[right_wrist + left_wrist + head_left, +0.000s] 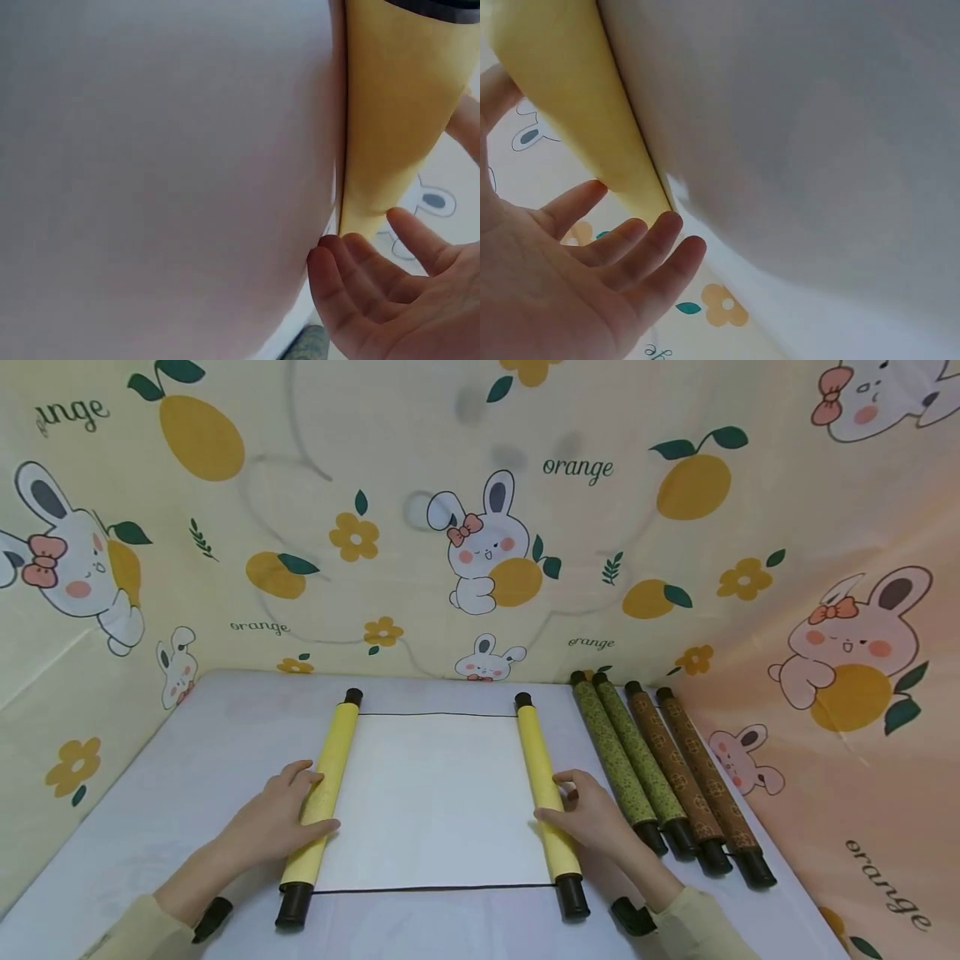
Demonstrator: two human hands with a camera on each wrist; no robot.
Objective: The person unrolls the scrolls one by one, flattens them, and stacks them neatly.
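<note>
- The left hand [270, 818] holds the left yellow roller [322, 800], its thumb [318, 832] reaching over to the side nearer the other hand; in that hand's wrist view the remaining fingers [676, 264] spread loosely beside the roller.
- The right hand [600, 825] holds the right yellow roller [544, 787] between thumb and fingers, the thumb crossing toward the sheet side; its wrist view shows other fingers [334, 289] bent a little and resting near the paper's edge.
- Between the two hands a white sheet [435, 802] stretches from one roller to the other, with a thin dark line along its near and far edges.
- Both rollers run lengthwise past the hands, each with black end caps [295, 906] showing at both ends.
- Just to the right of the right hand, two green patterned rolls [613, 760] lie side by side, and farther right of them two brown patterned rolls [672, 768], all with black ends.
- Under both hands is a white tabletop [442, 931].
- Beyond the hands hangs a pale cloth [390, 443] printed with rabbits, oranges and flowers.
</note>
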